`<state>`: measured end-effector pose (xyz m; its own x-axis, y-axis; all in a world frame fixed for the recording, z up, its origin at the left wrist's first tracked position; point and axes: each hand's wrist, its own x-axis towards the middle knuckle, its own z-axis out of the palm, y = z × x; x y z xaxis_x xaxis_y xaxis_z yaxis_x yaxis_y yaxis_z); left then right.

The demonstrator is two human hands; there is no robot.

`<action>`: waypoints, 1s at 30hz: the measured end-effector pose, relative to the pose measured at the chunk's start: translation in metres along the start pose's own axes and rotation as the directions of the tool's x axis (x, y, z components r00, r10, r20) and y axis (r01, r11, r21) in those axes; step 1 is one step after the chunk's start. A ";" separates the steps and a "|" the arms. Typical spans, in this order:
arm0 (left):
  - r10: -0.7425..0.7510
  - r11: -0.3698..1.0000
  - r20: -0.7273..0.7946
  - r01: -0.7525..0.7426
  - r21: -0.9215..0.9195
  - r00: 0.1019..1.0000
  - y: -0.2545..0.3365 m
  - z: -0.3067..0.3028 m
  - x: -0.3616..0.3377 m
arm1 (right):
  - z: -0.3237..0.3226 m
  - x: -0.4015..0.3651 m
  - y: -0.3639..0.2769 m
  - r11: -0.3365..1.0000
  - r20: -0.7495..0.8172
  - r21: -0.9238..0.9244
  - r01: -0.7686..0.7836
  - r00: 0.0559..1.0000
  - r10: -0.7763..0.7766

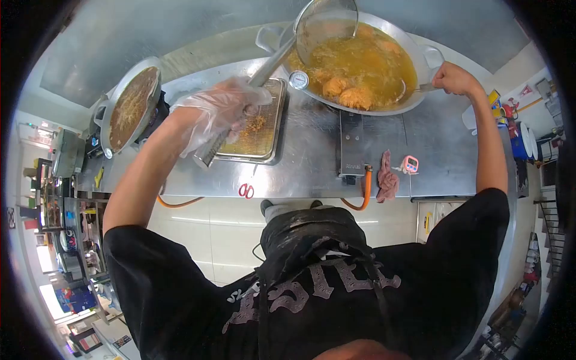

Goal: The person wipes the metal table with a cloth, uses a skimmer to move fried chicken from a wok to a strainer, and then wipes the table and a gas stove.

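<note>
My left hand [219, 108], in a clear plastic glove, is closed around the handle of a long metal skimmer [273, 65]. Its round mesh head [324, 33] hangs over the far left part of a wide two-handled wok [414, 43]. Bubbling yellow oil [360, 57] fills that wok, with golden-brown fried pieces [356, 98] floating near the front. At the wok's right rim, my bare right hand [454, 79] is clenched on a thin metal utensil [425, 88] that reaches into the oil; its submerged end is mostly hidden. A dial thermometer [298, 80] sits at the left rim.
Beneath my left forearm lies a wire rack tray [279, 120] with crumbs. A second wok [155, 75] of brown oil stands left. Red-handled scissors [246, 191], a gas burner [351, 147] with an orange hose, a cloth [387, 180] and a pink digital thermometer [410, 164] line the counter's front.
</note>
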<state>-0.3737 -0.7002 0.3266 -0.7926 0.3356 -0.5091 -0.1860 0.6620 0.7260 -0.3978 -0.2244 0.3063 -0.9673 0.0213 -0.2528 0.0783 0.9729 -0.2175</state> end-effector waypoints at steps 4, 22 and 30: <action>0.007 0.994 0.039 -0.011 0.106 0.999 0.005 0.013 -0.003 | 0.015 0.016 -0.002 0.986 -0.068 -0.146 0.076 0.994 -0.086; 0.116 0.759 0.149 0.010 -0.651 0.982 0.029 0.061 -0.014 | 0.016 0.029 -0.014 0.738 -0.550 -0.600 -0.309 0.829 -0.099; 0.175 0.696 0.233 0.047 -0.716 0.957 0.049 0.088 0.011 | 0.037 0.089 -0.004 0.858 -0.495 -0.474 -0.200 0.866 -0.072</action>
<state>-0.3401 -0.6055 0.3158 -0.6555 0.5931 -0.4675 -0.5828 -0.0035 0.8126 -0.4751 -0.2345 0.2495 -0.9628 0.0627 0.2630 0.1460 0.9392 0.3107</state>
